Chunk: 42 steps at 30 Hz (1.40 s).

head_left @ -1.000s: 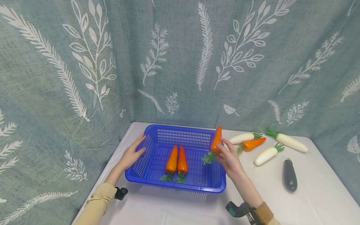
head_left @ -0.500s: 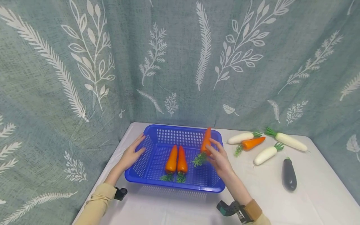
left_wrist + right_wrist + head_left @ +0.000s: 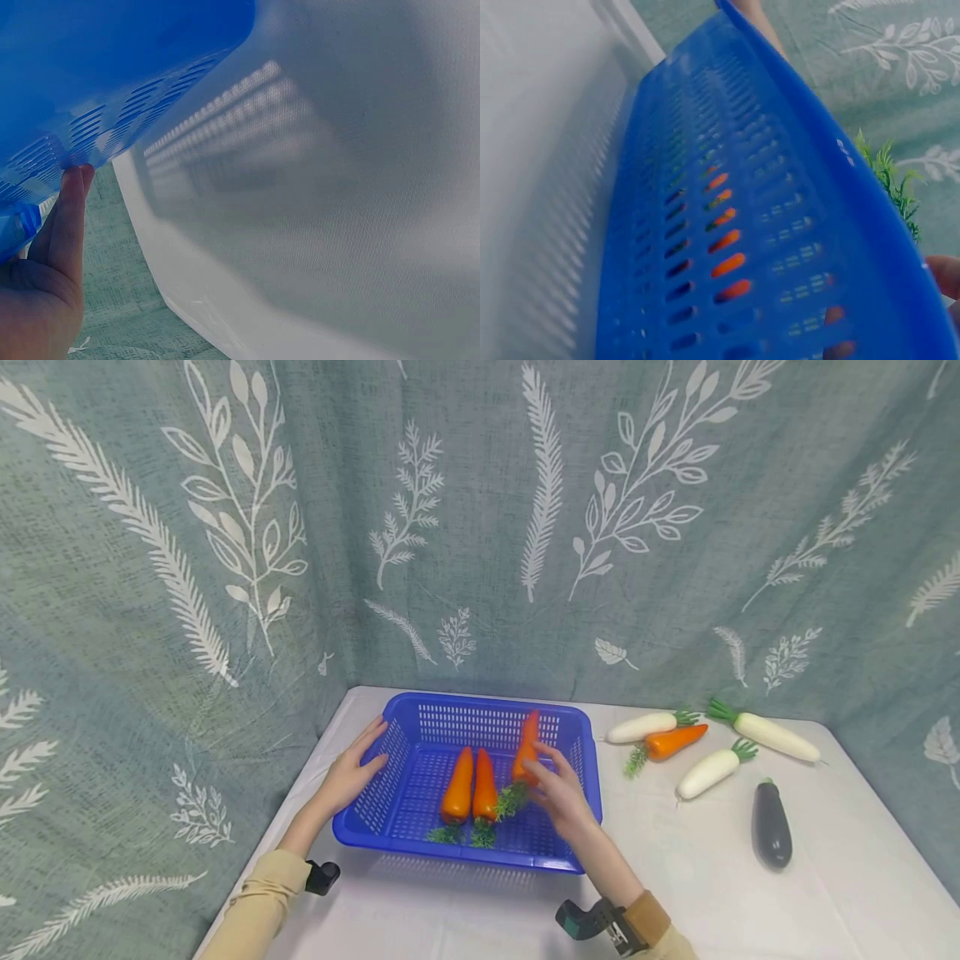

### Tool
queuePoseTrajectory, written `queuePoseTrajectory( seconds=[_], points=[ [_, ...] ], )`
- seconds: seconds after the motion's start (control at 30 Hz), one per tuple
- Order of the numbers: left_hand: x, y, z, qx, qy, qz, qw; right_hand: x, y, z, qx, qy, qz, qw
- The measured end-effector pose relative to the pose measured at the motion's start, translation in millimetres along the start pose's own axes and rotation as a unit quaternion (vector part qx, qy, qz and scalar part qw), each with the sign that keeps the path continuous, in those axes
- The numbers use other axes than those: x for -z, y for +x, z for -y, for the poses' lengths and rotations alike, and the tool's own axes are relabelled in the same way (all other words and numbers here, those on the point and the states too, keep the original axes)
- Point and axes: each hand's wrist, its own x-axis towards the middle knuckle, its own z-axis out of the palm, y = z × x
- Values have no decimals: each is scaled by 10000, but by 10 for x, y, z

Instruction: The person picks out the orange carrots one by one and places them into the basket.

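One carrot (image 3: 527, 750) in right hand (image 3: 559, 792), lengthwise toward the curtain (image 3: 480, 543), tip foremost.

Blue basket (image 3: 855, 202), green fronds (image 3: 889, 180), seemingly carrots (image 3: 729, 265) inside

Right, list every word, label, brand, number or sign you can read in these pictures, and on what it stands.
None can be read.
Black wrist-worn device near the right hand: pale marks, too small to read.
Grey-green fabric curtain: white leaf patterns only.
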Motion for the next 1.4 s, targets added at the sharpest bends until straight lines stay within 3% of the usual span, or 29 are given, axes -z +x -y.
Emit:
queuePoseTrajectory(
  seconds=[0.57, 0.93, 1.13, 1.4],
  points=[
    [-13, 12, -19, -91, -45, -22, 9999, -200, 63, -91, -487, -577, -6, 9971],
    [-10, 32, 4, -183, -44, -81, 9998, -232, 36, -145, -647, -1372, 53, 9884],
    [-5, 16, 18, -137, -81, -36, 9999, -245, 29, -187, -821, -1468, 29, 9857],
    [-4, -3, 11, -76, -40, 5, 10000, -235, 18, -233, -761, -1572, -23, 9846]
  ],
)
